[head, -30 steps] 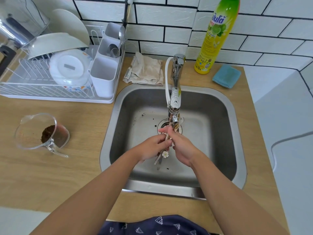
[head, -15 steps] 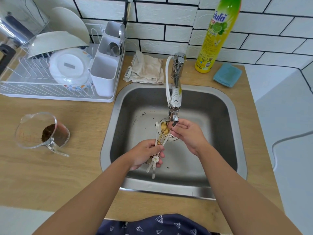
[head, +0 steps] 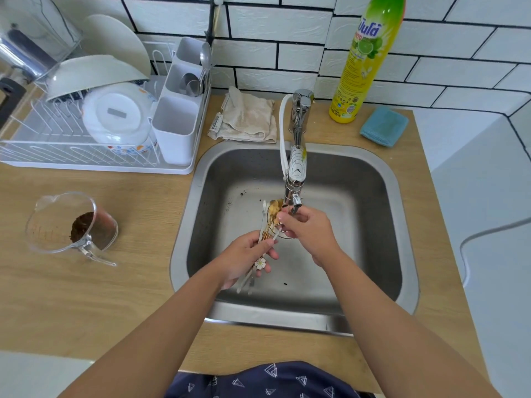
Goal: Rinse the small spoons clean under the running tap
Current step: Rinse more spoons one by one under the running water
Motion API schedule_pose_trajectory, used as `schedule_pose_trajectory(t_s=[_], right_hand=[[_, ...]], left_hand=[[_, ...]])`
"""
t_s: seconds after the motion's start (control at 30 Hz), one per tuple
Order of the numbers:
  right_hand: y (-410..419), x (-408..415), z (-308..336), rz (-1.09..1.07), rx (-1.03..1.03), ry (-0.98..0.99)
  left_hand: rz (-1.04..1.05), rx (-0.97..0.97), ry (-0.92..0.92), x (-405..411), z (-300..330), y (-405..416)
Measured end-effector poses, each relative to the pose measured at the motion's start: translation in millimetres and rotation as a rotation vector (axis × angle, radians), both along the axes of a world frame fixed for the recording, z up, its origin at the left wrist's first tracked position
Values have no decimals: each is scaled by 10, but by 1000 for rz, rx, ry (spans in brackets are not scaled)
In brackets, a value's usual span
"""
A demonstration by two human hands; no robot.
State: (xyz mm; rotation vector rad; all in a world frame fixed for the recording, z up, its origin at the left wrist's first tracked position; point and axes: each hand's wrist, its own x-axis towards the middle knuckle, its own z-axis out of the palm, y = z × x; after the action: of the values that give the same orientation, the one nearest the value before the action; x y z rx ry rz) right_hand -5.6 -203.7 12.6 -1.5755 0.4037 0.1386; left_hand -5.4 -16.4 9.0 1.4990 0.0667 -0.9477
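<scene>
Left hand (head: 245, 258) gripped small spoons (head: 268, 225) by handles — light, stiff, wet-slippery; right hand (head: 307, 229) pinched bowls under tap (head: 296, 173).
</scene>
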Motion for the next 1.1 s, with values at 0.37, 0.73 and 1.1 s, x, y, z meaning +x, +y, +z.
schedule_pose_trajectory(t_s=[0.37, 0.73, 1.1], right_hand=[[-47, 66, 21, 50, 141, 73], [4, 74, -91, -68, 172, 71], [-89, 119, -36, -55, 138, 76]], left_hand=[[59, -113, 106, 53, 85, -20], [73, -113, 100, 33, 110, -69], [93, -170, 162, -29, 115, -37]])
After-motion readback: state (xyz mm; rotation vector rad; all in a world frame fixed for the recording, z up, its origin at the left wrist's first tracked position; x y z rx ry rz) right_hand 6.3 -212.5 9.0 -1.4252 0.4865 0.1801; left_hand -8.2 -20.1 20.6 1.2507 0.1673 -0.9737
